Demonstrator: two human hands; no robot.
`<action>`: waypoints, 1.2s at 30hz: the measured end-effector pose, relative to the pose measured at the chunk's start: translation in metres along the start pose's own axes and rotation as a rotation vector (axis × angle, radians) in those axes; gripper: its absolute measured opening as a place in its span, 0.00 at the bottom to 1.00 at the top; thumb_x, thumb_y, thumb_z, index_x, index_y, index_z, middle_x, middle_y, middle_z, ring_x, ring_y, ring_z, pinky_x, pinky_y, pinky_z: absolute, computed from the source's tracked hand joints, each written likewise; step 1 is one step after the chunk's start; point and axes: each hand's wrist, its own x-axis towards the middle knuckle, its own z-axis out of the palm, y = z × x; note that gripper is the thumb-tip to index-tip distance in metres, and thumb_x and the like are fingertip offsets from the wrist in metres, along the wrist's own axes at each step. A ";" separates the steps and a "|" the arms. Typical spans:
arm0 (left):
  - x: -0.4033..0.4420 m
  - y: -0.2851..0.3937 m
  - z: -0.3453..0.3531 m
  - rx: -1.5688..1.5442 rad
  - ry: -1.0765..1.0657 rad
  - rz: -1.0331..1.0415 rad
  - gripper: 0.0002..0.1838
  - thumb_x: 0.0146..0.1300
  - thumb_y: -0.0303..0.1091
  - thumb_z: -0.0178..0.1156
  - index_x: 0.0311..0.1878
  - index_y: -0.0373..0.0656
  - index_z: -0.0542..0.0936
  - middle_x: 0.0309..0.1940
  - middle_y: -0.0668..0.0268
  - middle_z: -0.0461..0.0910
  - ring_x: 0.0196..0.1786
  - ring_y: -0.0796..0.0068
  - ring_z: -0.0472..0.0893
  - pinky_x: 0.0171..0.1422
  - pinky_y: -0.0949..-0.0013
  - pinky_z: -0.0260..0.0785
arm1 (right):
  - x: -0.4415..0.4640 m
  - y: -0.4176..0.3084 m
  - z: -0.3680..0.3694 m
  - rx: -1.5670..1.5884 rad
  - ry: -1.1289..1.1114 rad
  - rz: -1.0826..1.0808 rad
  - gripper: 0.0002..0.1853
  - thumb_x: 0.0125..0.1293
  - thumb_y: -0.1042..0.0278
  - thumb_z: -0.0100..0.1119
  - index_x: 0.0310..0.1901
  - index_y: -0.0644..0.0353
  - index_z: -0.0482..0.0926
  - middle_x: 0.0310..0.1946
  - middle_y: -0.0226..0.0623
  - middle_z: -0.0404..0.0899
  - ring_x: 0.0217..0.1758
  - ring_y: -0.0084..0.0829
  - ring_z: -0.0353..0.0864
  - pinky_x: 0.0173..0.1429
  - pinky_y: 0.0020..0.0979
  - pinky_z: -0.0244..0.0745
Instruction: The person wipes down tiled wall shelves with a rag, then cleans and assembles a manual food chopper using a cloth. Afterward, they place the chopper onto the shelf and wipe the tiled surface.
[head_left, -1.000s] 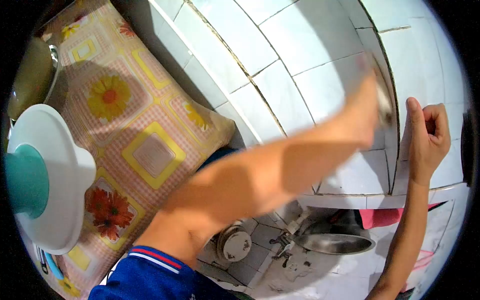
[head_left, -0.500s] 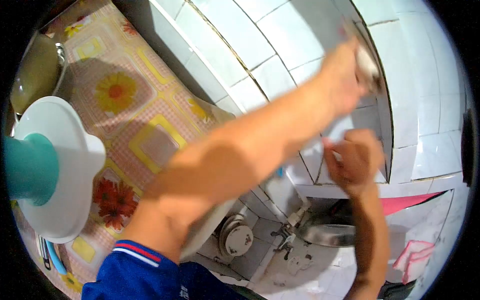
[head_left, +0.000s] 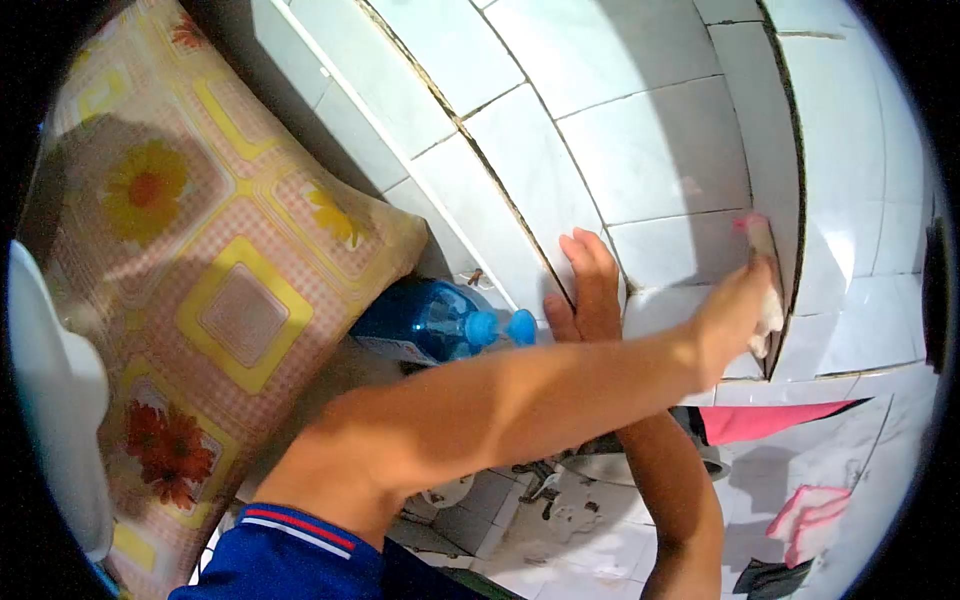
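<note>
My left hand (head_left: 732, 325) is closed on a whitish cloth (head_left: 768, 310) with a bit of pink at its upper end. It presses the cloth into the corner where the tiled surface (head_left: 660, 140) meets a raised tiled edge. My left arm, in a blue sleeve, stretches across the view and over my right forearm. My right hand (head_left: 592, 285) lies on the tiles near a dark grout line, fingers stretched out, holding nothing that I can see. Left of it is a blue bottle (head_left: 425, 320) with light-blue caps or knobs.
A flowered tablecloth (head_left: 245, 315) covers a surface at left, with a white plastic object (head_left: 55, 420) at the edge. Below are a tap (head_left: 540, 480), a metal pan (head_left: 600, 466) partly hidden by my arms, a pink cloth (head_left: 770, 420) and a pink-edged white cloth (head_left: 808, 520).
My left hand has moved down along the tiled corner with the cloth. My right hand has shifted left and now lies on the tiles. The view has turned, bringing the blue bottle into sight.
</note>
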 end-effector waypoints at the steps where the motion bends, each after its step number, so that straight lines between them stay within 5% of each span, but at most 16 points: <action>1: 0.004 0.015 0.003 -0.018 0.100 0.013 0.32 0.75 0.61 0.37 0.70 0.48 0.63 0.67 0.61 0.64 0.64 0.66 0.66 0.70 0.58 0.59 | -0.001 0.003 0.001 0.029 -0.017 0.024 0.30 0.71 0.45 0.52 0.66 0.58 0.67 0.65 0.52 0.65 0.69 0.54 0.64 0.71 0.51 0.58; 3: 0.009 0.056 0.000 -0.042 0.307 0.037 0.25 0.76 0.54 0.43 0.63 0.47 0.71 0.57 0.65 0.73 0.52 0.69 0.75 0.61 0.56 0.69 | -0.001 0.003 0.000 0.005 -0.020 0.023 0.28 0.71 0.50 0.52 0.65 0.60 0.68 0.65 0.53 0.64 0.69 0.54 0.63 0.72 0.50 0.57; 5: 0.034 0.121 -0.028 0.086 -0.159 0.355 0.24 0.74 0.54 0.46 0.61 0.46 0.73 0.54 0.65 0.75 0.51 0.71 0.75 0.56 0.58 0.70 | -0.007 0.007 -0.007 0.101 -0.140 -0.003 0.26 0.70 0.56 0.54 0.64 0.61 0.68 0.65 0.54 0.65 0.69 0.54 0.62 0.72 0.51 0.56; 9: 0.029 0.165 0.008 0.050 0.002 0.645 0.22 0.80 0.47 0.35 0.53 0.40 0.73 0.44 0.62 0.78 0.45 0.70 0.77 0.54 0.65 0.71 | 0.000 -0.006 -0.008 0.190 -0.080 0.151 0.28 0.67 0.61 0.58 0.66 0.61 0.67 0.66 0.54 0.64 0.68 0.56 0.63 0.73 0.51 0.56; 11: 0.033 0.126 0.010 0.040 0.088 0.652 0.21 0.80 0.45 0.36 0.54 0.39 0.73 0.46 0.61 0.77 0.46 0.71 0.76 0.54 0.67 0.71 | -0.011 0.001 -0.001 0.217 -0.154 0.121 0.28 0.66 0.62 0.59 0.66 0.60 0.67 0.65 0.54 0.64 0.67 0.56 0.64 0.72 0.51 0.57; 13: 0.008 0.047 0.014 0.000 0.276 0.335 0.19 0.78 0.46 0.40 0.52 0.41 0.75 0.44 0.63 0.79 0.45 0.71 0.77 0.53 0.65 0.71 | -0.010 0.003 0.002 0.240 -0.226 0.072 0.28 0.65 0.63 0.60 0.65 0.59 0.68 0.65 0.53 0.65 0.66 0.55 0.66 0.71 0.52 0.58; 16: -0.014 0.004 0.004 -0.082 0.174 0.101 0.20 0.78 0.45 0.40 0.53 0.41 0.74 0.45 0.62 0.78 0.45 0.70 0.77 0.53 0.65 0.71 | 0.000 -0.006 0.001 0.078 0.064 0.024 0.26 0.67 0.58 0.58 0.64 0.57 0.69 0.63 0.50 0.66 0.64 0.53 0.67 0.67 0.53 0.61; 19: -0.010 0.027 0.003 -0.048 0.152 0.166 0.20 0.78 0.45 0.39 0.54 0.40 0.74 0.45 0.62 0.78 0.45 0.70 0.76 0.54 0.64 0.71 | -0.001 -0.007 0.004 0.056 0.080 0.027 0.26 0.66 0.60 0.59 0.64 0.58 0.69 0.63 0.51 0.66 0.65 0.54 0.67 0.67 0.53 0.62; 24: -0.002 0.119 0.019 0.008 -0.007 0.598 0.21 0.79 0.45 0.38 0.55 0.39 0.73 0.46 0.61 0.78 0.46 0.69 0.76 0.55 0.64 0.71 | -0.006 -0.003 0.000 0.150 -0.061 0.042 0.26 0.66 0.60 0.58 0.63 0.61 0.70 0.63 0.52 0.67 0.66 0.56 0.66 0.69 0.52 0.61; 26: -0.001 0.112 0.021 0.013 0.034 0.584 0.21 0.79 0.45 0.37 0.56 0.38 0.72 0.47 0.61 0.78 0.46 0.69 0.76 0.55 0.64 0.72 | 0.001 -0.005 -0.003 0.048 -0.047 0.039 0.26 0.67 0.57 0.57 0.63 0.60 0.71 0.63 0.52 0.67 0.67 0.56 0.65 0.70 0.51 0.60; 32: -0.028 0.001 0.013 -0.084 0.181 0.113 0.22 0.80 0.44 0.36 0.57 0.37 0.71 0.48 0.59 0.77 0.47 0.68 0.76 0.56 0.64 0.72 | 0.004 -0.011 0.000 0.102 0.024 0.098 0.26 0.67 0.56 0.58 0.63 0.59 0.72 0.63 0.51 0.67 0.66 0.55 0.66 0.70 0.51 0.60; 36: -0.025 0.050 0.019 -0.041 0.116 0.265 0.22 0.80 0.44 0.35 0.58 0.36 0.71 0.48 0.59 0.77 0.47 0.67 0.76 0.57 0.63 0.72 | -0.005 -0.002 0.002 0.120 0.036 -0.030 0.26 0.70 0.55 0.53 0.64 0.62 0.71 0.63 0.53 0.69 0.67 0.52 0.67 0.70 0.50 0.62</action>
